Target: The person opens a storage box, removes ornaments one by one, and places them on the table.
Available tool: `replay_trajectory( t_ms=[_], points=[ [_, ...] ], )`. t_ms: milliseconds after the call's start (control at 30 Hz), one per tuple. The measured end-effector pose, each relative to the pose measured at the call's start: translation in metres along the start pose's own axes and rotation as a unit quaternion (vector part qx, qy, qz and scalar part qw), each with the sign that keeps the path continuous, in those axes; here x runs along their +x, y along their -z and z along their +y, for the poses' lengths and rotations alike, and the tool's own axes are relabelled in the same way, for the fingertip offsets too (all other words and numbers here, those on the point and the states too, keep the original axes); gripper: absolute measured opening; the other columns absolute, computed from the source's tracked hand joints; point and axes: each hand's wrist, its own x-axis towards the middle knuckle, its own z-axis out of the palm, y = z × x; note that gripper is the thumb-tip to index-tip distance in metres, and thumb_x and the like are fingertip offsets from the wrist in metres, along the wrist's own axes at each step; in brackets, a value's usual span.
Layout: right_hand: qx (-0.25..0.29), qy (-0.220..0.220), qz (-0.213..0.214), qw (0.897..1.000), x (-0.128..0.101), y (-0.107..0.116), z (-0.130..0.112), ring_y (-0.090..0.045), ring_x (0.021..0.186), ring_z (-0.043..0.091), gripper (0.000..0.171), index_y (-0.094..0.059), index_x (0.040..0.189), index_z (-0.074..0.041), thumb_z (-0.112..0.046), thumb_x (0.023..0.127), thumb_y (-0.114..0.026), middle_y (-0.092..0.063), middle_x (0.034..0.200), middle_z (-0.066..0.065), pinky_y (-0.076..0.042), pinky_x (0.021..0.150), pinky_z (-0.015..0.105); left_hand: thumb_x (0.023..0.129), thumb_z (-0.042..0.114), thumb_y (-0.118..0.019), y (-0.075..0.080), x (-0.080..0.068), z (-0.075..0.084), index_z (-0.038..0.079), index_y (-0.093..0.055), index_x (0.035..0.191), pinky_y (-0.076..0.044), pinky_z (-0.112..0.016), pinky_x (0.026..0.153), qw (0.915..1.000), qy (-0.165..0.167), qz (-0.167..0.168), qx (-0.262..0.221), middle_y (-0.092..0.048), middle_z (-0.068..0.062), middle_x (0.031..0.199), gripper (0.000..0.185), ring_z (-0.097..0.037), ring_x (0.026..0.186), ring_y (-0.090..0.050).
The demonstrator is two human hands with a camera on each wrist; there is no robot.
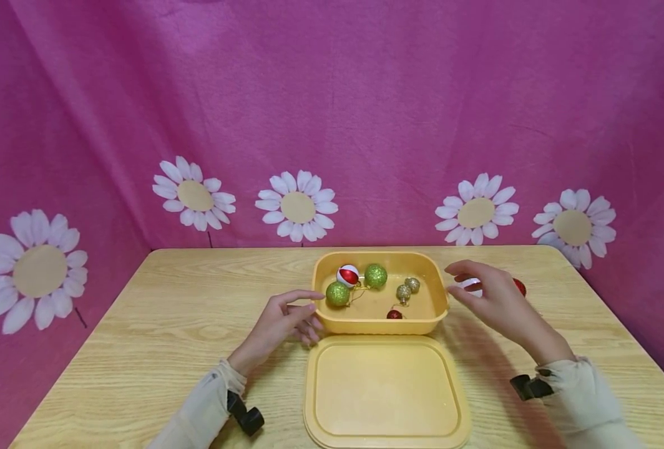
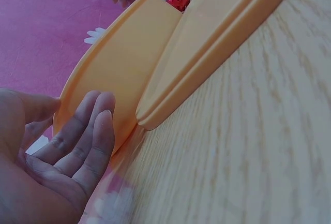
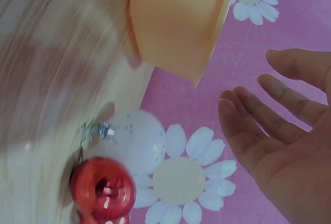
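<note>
Yellow tub (image 1: 332, 321) sits mid-table toward the far edge, its lid (image 1: 385, 390) flat in front toward the near edge. Left hand (image 1: 284, 324) rests beside the tub's left wall, fingers (image 2: 95, 131) straight and relaxed, holding nothing. Right hand (image 1: 492, 302) hovers just off the tub's right wall, fingers (image 3: 248, 125) spread, empty. In the tub: two green glitter baubles (image 1: 337, 294), a red-white one (image 1: 347, 275), two small gold ones (image 1: 407, 289), a small red one (image 1: 394, 314). White bauble (image 3: 135, 140) and red bauble (image 3: 102, 189) lie on the table behind the right hand.
</note>
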Motion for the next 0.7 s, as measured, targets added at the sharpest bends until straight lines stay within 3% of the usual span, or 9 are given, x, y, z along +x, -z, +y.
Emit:
replay_trajectory(
  t_ms=[300, 700],
  points=[
    [0.030, -0.004, -0.020, 0.999, 0.023, -0.024, 0.002, -0.068, 0.096, 0.035, 0.026, -0.065, 0.115, 0.004, 0.000, 0.090, -0.070, -0.069, 0.108, 0.019, -0.059, 0.079, 0.047, 0.103, 0.018, -0.056, 0.001, 0.000, -0.001, 0.000, -0.055, 0.138, -0.060, -0.034, 0.061, 1.0000, -0.002, 0.003, 0.003, -0.070, -0.030, 0.091, 0.039, -0.023, 0.067, -0.071],
    [0.072, -0.023, -0.054, 0.996, 0.050, -0.052, -0.004, -0.065, 0.101, 0.042, 0.028, -0.063, 0.117, 0.007, 0.002, 0.090, -0.068, -0.068, 0.111, 0.024, -0.058, 0.084, 0.046, 0.103, 0.017, -0.057, 0.001, 0.002, -0.002, -0.001, -0.055, 0.137, -0.061, -0.036, 0.061, 1.0000, -0.002, 0.000, -0.002, -0.067, -0.036, 0.094, 0.039, -0.024, 0.067, -0.071]
  ],
)
